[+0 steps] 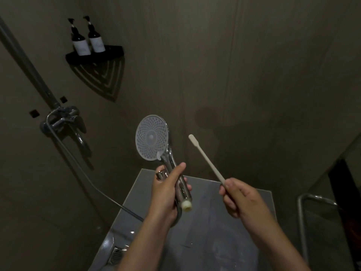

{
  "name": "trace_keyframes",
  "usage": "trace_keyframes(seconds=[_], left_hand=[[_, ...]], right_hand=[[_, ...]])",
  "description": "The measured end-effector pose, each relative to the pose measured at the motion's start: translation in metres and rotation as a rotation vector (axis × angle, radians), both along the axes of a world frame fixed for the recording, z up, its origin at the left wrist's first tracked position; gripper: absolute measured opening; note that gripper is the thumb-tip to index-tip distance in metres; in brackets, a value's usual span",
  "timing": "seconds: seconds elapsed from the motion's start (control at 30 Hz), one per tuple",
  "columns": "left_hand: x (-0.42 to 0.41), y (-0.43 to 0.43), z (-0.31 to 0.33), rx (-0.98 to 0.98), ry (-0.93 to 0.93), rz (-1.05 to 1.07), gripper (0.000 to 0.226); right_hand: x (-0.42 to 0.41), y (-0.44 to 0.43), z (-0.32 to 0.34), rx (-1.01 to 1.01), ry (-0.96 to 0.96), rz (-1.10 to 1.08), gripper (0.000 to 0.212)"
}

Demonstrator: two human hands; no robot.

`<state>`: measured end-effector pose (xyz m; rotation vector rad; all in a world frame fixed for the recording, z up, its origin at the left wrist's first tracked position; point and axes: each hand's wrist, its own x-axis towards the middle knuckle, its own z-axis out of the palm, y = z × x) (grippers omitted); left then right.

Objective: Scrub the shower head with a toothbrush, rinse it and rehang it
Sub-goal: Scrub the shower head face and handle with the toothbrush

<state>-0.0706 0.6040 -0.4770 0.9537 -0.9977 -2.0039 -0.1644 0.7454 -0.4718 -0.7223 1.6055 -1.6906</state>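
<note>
A chrome shower head (152,137) with a round white perforated face points up and toward me. My left hand (168,189) grips its chrome handle, and a cream fitting shows at the handle's lower end. My right hand (239,198) holds the lower end of a white toothbrush (206,158), whose head tilts up and left. The brush head is apart from the shower face, a short way to its right.
A grey hose (82,169) runs from the chrome wall mixer (62,120) down toward my left hand. A black corner shelf (115,51) carries two dark pump bottles (88,39). A floor drain (116,255) lies below. A metal rail (301,218) stands at the right.
</note>
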Motion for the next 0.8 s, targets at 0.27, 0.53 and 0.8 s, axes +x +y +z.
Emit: trace_keyframes(seconds=[0.27,0.53,0.8], left_hand=[[-0.003,0.005,0.007,-0.202,-0.031,-0.006,0.026],[-0.002,0.009,0.009,-0.393,-0.064,0.006,0.032],[0.001,0.013,0.006,-0.486,-0.074,0.013,0.027]], right_hand=[[0.0,0.0,-0.001,0.009,-0.012,0.018,0.031],[0.001,0.0,-0.003,0.013,0.003,0.035,0.027],[0.012,-0.004,-0.003,-0.051,-0.084,0.055,0.009]])
